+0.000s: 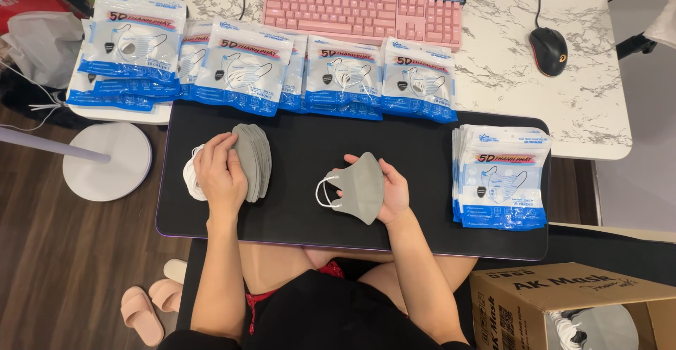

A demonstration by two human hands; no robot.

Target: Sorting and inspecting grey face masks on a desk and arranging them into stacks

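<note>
Hands work over a black mat [303,146] that covers the near part of the counter [507,68]. The right hand [387,191] lies palm up, fingers loosely curled, and cradles one grey mask [360,186] flat on the palm; its white ear loops [324,194] hang free toward the left hand, so the mask seems held only for support, not pinched. The left hand [220,170] is spread, palm down, pressing on a stack of grey masks [253,161], which stand fanned on edge just to the right of its fingers; the flat hand probably keeps the stack from sliding apart. A bundle of white loops [190,177] shows out from under this hand at its outer side.

Beyond both hands, along the far edge of the mat, a row of blue and white packets [338,75] lies overlapping (each one has a clear window with a mask showing inside, so they look filled). Another pile of the same packets [501,177] sits just outside the right hand; whether these are filled or empty I cannot tell. Near the right elbow, low down, an open cardboard box [556,304] holds a pale grey roundish mass with white loops, maybe more masks. Farther away than the packets rest a pink keyboard [362,5] and a black mouse [548,51].
</note>
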